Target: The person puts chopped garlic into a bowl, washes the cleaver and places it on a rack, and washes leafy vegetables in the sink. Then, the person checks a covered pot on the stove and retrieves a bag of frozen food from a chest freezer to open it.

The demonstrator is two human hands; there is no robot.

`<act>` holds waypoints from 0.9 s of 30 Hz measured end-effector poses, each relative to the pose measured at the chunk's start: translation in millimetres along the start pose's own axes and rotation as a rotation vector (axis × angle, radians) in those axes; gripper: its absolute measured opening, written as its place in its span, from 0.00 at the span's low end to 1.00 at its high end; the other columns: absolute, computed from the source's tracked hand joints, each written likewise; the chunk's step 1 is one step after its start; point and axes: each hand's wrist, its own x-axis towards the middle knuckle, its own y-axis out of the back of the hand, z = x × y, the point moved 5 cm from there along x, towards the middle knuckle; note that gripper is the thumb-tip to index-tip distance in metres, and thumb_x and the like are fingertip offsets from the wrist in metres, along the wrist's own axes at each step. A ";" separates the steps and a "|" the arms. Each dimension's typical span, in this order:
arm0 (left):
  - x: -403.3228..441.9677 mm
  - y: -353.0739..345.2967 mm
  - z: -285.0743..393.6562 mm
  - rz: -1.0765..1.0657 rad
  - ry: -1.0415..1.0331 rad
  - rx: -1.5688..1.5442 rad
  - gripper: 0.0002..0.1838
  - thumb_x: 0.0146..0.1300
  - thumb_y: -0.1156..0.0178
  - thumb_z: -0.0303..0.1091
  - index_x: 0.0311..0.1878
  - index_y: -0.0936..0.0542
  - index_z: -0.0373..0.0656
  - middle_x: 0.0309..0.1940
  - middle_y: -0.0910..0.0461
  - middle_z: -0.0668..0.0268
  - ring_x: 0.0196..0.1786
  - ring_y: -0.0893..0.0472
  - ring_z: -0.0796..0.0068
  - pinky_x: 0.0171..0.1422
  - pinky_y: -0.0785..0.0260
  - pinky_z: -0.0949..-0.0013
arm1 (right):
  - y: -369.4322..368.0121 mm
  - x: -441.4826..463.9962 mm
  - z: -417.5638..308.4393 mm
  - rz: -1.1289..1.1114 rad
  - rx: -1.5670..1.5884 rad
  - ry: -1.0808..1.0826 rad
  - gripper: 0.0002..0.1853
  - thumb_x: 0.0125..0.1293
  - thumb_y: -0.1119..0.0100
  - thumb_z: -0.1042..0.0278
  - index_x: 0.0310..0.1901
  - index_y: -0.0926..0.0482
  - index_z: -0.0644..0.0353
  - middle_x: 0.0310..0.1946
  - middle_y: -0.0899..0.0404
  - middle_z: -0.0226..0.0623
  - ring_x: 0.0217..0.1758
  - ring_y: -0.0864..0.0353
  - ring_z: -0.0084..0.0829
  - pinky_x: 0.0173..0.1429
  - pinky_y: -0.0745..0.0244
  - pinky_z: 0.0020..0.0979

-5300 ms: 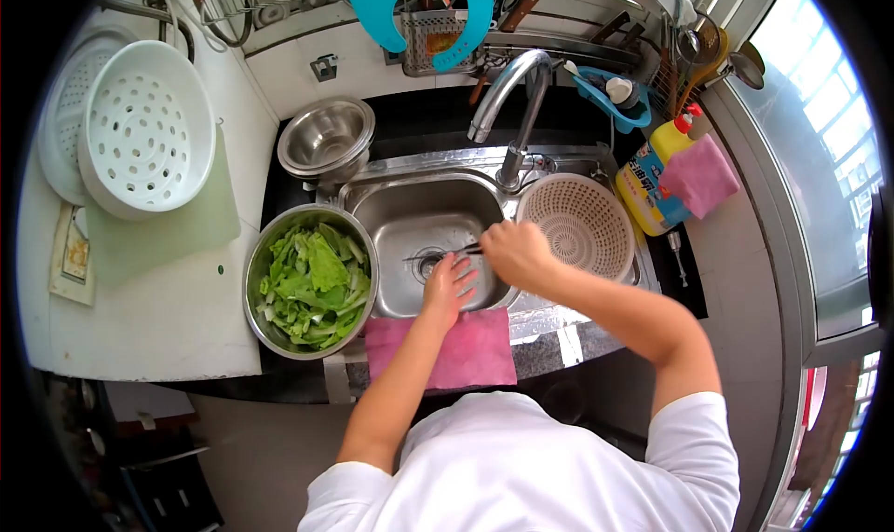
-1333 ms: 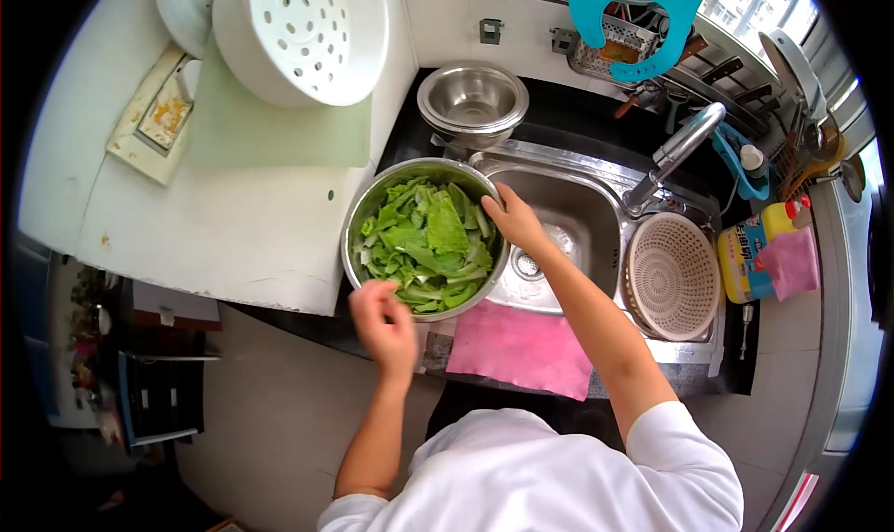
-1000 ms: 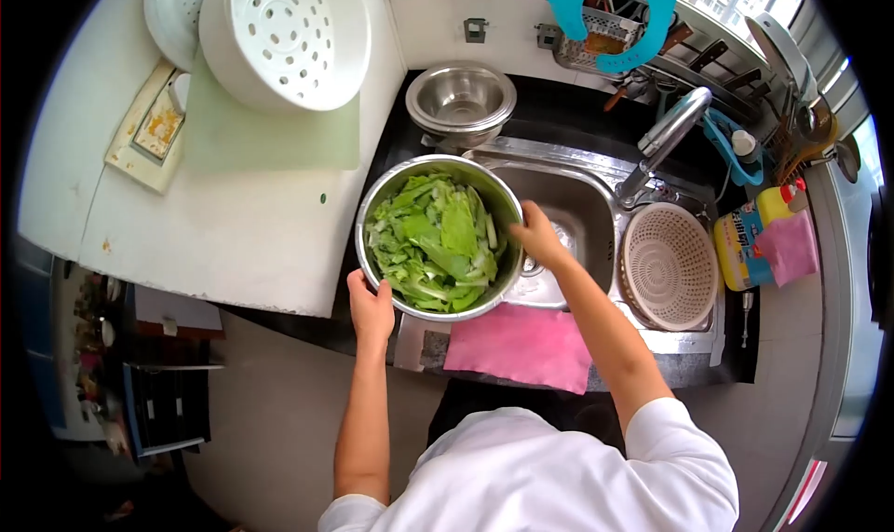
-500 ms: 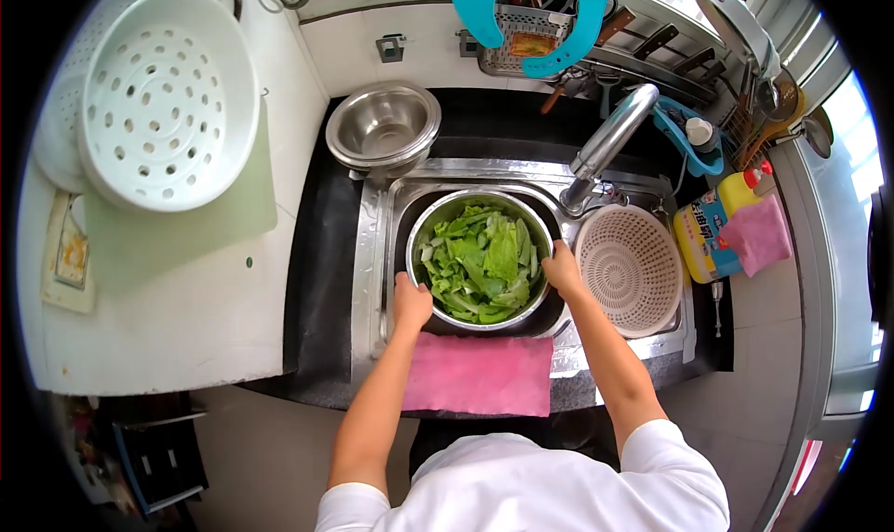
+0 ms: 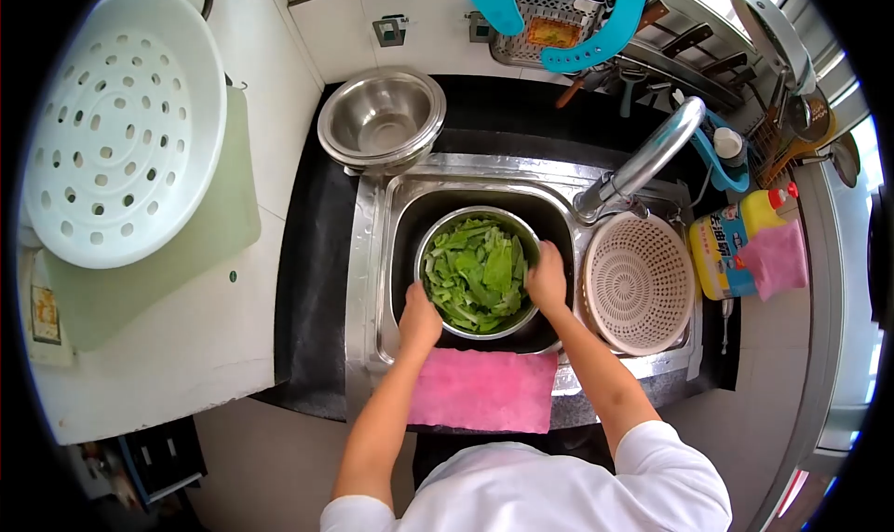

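A round steel bowl (image 5: 449,223) full of green leafy vegetables (image 5: 477,269) is down inside the left basin of the sink (image 5: 402,206). My left hand (image 5: 419,318) grips the bowl's rim at its lower left, with the fingers partly hidden. On the right side of the rim, my right hand (image 5: 548,279) is closed in the same way. The leaves lie loosely piled, some torn into pieces. A pink cloth (image 5: 484,389) lies over the front edge of the sink, between my forearms.
Stacked steel bowls (image 5: 383,122) stand behind the sink on the left. A beige colander (image 5: 640,285) sits in the right basin below the faucet (image 5: 643,159). A yellow detergent bottle (image 5: 722,248) stands at the right, and a large white strainer (image 5: 126,127) hangs at the left.
The bowl of greens has gone lower into the left basin, with both hands still on its rim. The camera view has shifted slightly.
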 end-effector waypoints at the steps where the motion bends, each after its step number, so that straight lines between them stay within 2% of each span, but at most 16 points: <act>1: -14.3 8.1 15.6 0.107 -0.195 -0.015 0.21 0.55 0.47 0.27 0.53 0.34 0.34 0.52 0.29 0.49 0.52 0.28 0.48 0.56 0.35 0.55 | -4.3 2.8 -19.7 -0.014 -0.010 0.102 0.28 0.52 0.48 0.77 0.58 0.38 0.65 0.59 0.38 0.55 0.62 0.38 0.51 0.64 0.41 0.40; 2: -30.9 15.9 27.3 0.216 -0.388 -0.028 0.21 0.56 0.47 0.28 0.54 0.33 0.35 0.53 0.29 0.51 0.52 0.28 0.50 0.56 0.36 0.56 | -6.1 7.7 -44.3 -0.116 0.026 0.144 0.30 0.53 0.43 0.71 0.59 0.38 0.62 0.61 0.41 0.53 0.64 0.40 0.49 0.66 0.43 0.41; 3: -42.7 19.1 27.6 0.224 -0.380 -0.032 0.21 0.56 0.47 0.28 0.54 0.33 0.35 0.53 0.29 0.51 0.52 0.28 0.50 0.56 0.36 0.56 | -20.6 10.7 -58.0 -0.221 -0.012 0.220 0.33 0.54 0.40 0.61 0.62 0.40 0.56 0.64 0.44 0.49 0.68 0.46 0.47 0.68 0.48 0.46; 4: -54.1 20.0 31.1 0.226 -0.443 0.068 0.20 0.56 0.46 0.31 0.52 0.30 0.36 0.52 0.28 0.53 0.50 0.26 0.53 0.54 0.35 0.57 | -45.2 10.4 -60.9 -0.269 -0.112 0.275 0.35 0.57 0.45 0.48 0.65 0.43 0.47 0.67 0.49 0.44 0.71 0.51 0.45 0.69 0.56 0.54; 6: -68.1 16.9 29.9 0.236 -0.493 0.168 0.18 0.57 0.46 0.34 0.50 0.28 0.38 0.51 0.27 0.56 0.48 0.25 0.56 0.52 0.35 0.58 | -79.2 16.3 -65.9 -0.307 -0.110 0.186 0.36 0.59 0.52 0.40 0.67 0.45 0.42 0.70 0.53 0.40 0.73 0.56 0.45 0.68 0.64 0.61; 9: -71.3 12.9 31.8 0.245 -0.531 0.218 0.14 0.56 0.45 0.37 0.43 0.23 0.41 0.43 0.22 0.62 0.41 0.23 0.61 0.47 0.35 0.62 | -115.4 13.0 -68.1 -0.267 -0.191 0.149 0.36 0.59 0.54 0.38 0.67 0.45 0.42 0.70 0.55 0.40 0.73 0.59 0.45 0.66 0.66 0.65; 12: -69.9 9.3 29.0 0.254 -0.585 0.148 0.11 0.54 0.45 0.34 0.39 0.24 0.40 0.37 0.22 0.61 0.37 0.24 0.58 0.41 0.34 0.59 | -136.2 2.3 -63.7 -0.357 -0.269 0.238 0.37 0.58 0.54 0.37 0.67 0.45 0.42 0.70 0.57 0.41 0.73 0.61 0.46 0.65 0.65 0.66; 16: -72.6 12.3 33.3 0.249 -0.597 0.184 0.09 0.54 0.45 0.33 0.37 0.24 0.42 0.37 0.22 0.64 0.36 0.23 0.66 0.41 0.35 0.63 | -148.7 0.4 -63.1 -0.477 -0.389 0.272 0.36 0.58 0.48 0.47 0.67 0.45 0.45 0.71 0.60 0.43 0.73 0.62 0.46 0.66 0.62 0.61; 17: -74.2 12.5 32.9 0.248 -0.592 0.186 0.09 0.54 0.45 0.33 0.37 0.24 0.42 0.37 0.22 0.64 0.36 0.23 0.66 0.41 0.35 0.63 | -141.0 1.5 -67.4 -0.440 -0.293 0.247 0.33 0.54 0.43 0.57 0.63 0.39 0.47 0.67 0.49 0.43 0.70 0.52 0.45 0.64 0.51 0.58; 18: -74.2 11.9 32.5 0.245 -0.594 0.190 0.09 0.53 0.45 0.33 0.37 0.24 0.42 0.36 0.22 0.64 0.36 0.23 0.66 0.40 0.35 0.63 | -133.6 6.0 -70.3 -0.442 -0.290 0.249 0.33 0.54 0.43 0.57 0.63 0.39 0.47 0.67 0.49 0.43 0.70 0.52 0.45 0.64 0.51 0.58; 20: -73.7 11.6 30.9 0.241 -0.594 0.190 0.08 0.53 0.45 0.32 0.37 0.24 0.42 0.36 0.22 0.64 0.35 0.23 0.66 0.40 0.35 0.63 | -113.1 18.0 -70.3 -0.394 -0.228 0.314 0.23 0.49 0.42 0.67 0.51 0.28 0.48 0.58 0.35 0.38 0.61 0.37 0.43 0.57 0.37 0.50; 21: -73.8 10.6 30.4 0.238 -0.593 0.192 0.08 0.53 0.45 0.32 0.37 0.24 0.42 0.35 0.22 0.65 0.35 0.24 0.66 0.39 0.35 0.63 | -104.3 22.4 -62.8 -0.281 -0.055 0.339 0.13 0.45 0.43 0.73 0.37 0.24 0.49 0.44 0.27 0.32 0.48 0.29 0.40 0.48 0.31 0.43; 22: -74.5 10.8 30.6 0.235 -0.592 0.194 0.08 0.52 0.45 0.31 0.37 0.24 0.42 0.35 0.22 0.65 0.35 0.24 0.66 0.39 0.35 0.63 | -87.9 25.8 -61.1 -0.271 0.033 0.324 0.10 0.46 0.44 0.75 0.32 0.22 0.51 0.38 0.25 0.32 0.43 0.28 0.40 0.46 0.30 0.39; 24: -75.1 13.5 31.8 0.238 -0.588 0.182 0.07 0.52 0.45 0.31 0.35 0.24 0.42 0.34 0.23 0.65 0.34 0.24 0.66 0.38 0.35 0.63 | -60.1 33.2 -64.4 -0.236 0.075 0.354 0.09 0.46 0.44 0.77 0.30 0.22 0.53 0.37 0.26 0.33 0.45 0.29 0.38 0.41 0.28 0.35; 25: -73.9 11.8 31.0 0.245 -0.590 0.183 0.07 0.52 0.44 0.31 0.35 0.24 0.43 0.33 0.23 0.66 0.33 0.24 0.66 0.38 0.35 0.63 | -64.7 35.2 -57.8 -0.434 0.050 0.263 0.13 0.48 0.43 0.70 0.39 0.22 0.51 0.46 0.27 0.36 0.53 0.31 0.40 0.49 0.30 0.43; 27: -73.9 9.5 29.2 0.252 -0.589 0.181 0.06 0.51 0.44 0.31 0.34 0.24 0.43 0.32 0.23 0.66 0.32 0.24 0.66 0.37 0.35 0.63 | -65.8 28.3 -69.6 -0.342 -0.054 0.287 0.18 0.49 0.42 0.64 0.46 0.25 0.49 0.53 0.32 0.38 0.59 0.36 0.41 0.54 0.36 0.50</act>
